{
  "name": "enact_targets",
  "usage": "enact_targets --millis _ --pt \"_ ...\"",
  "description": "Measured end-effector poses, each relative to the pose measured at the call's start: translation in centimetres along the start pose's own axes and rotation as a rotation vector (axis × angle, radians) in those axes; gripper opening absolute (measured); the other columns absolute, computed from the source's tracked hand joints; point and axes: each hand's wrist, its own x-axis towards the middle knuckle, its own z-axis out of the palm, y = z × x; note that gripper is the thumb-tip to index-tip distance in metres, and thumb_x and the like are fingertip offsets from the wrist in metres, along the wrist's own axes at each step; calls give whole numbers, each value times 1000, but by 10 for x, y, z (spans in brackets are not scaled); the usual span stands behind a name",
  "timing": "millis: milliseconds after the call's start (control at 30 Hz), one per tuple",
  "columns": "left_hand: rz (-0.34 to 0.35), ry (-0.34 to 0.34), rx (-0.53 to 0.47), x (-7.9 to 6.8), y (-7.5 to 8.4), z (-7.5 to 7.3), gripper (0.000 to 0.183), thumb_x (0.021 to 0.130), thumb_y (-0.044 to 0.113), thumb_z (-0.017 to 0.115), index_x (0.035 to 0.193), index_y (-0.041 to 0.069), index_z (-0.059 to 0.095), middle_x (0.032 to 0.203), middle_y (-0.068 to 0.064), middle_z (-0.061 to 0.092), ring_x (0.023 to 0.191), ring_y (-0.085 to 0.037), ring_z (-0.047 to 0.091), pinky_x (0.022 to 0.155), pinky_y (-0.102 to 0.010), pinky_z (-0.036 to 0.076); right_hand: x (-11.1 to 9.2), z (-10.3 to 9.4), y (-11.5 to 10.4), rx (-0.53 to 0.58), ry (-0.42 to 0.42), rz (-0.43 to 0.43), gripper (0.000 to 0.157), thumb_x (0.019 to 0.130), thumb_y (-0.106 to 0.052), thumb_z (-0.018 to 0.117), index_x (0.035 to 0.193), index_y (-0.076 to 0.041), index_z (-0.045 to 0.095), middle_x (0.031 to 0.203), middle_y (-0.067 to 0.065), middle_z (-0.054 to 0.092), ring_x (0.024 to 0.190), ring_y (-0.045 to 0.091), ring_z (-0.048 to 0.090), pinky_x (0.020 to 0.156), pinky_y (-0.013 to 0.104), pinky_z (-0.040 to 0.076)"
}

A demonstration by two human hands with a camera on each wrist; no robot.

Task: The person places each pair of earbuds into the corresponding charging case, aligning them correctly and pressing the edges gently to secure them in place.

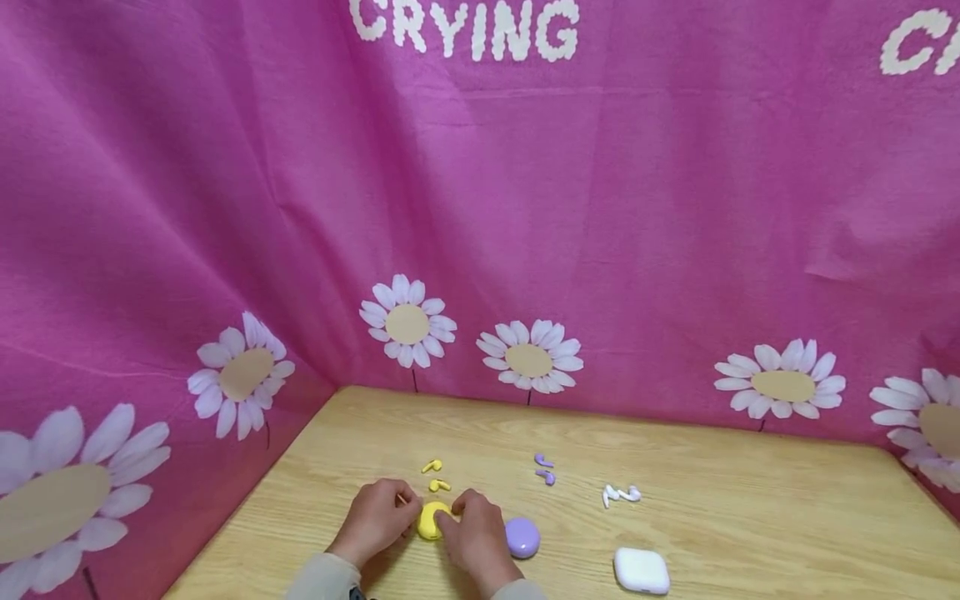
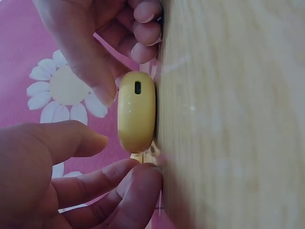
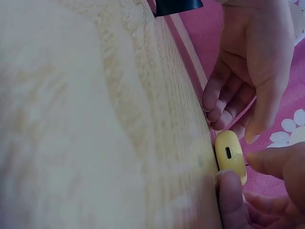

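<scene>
A round yellow earbud case [image 1: 431,521] lies on the wooden table, its charging port visible on the near side in the left wrist view. My right hand [image 1: 477,537] holds it from the right, with the thumb at its top and a finger against its side in the right wrist view. My left hand [image 1: 378,518] is at the case's left side, fingers loosely bent, the thumb apart from the case in the left wrist view. Two yellow earbuds, a farther one [image 1: 432,466] and a nearer one [image 1: 439,485], lie just beyond the case.
Right of my right hand sits a round purple case [image 1: 522,537], with two purple earbuds [image 1: 545,477] behind it. Farther right is a white case [image 1: 642,571], with white earbuds [image 1: 631,494] beyond. A pink flowered cloth [image 1: 637,250] hangs along the table's [image 1: 720,492] back and left edges.
</scene>
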Motion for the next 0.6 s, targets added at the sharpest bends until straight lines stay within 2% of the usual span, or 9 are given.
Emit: enact_targets --millis 300,500,600 --pt "3 45 68 -2 3 5 10 79 15 70 69 14 67 55 9 55 55 -7 48 56 -25 42 0 5 3 16 35 16 22 81 -24 77 78 -10 61 77 2 61 71 17 54 60 31 45" --pt "41 24 84 -1 8 5 18 79 20 75 66 15 64 57 9 53 55 -7 45 52 -23 39 -1 4 1 26 60 5 25 80 -22 78 76 -11 56 70 2 56 65 17 51 55 29 40" --pt "37 -15 28 0 6 2 19 81 22 75 69 13 63 56 8 54 52 -7 47 49 -23 39 -1 4 0 49 50 0 25 80 -20 78 77 -10 55 68 2 56 62 16 51 54 27 39"
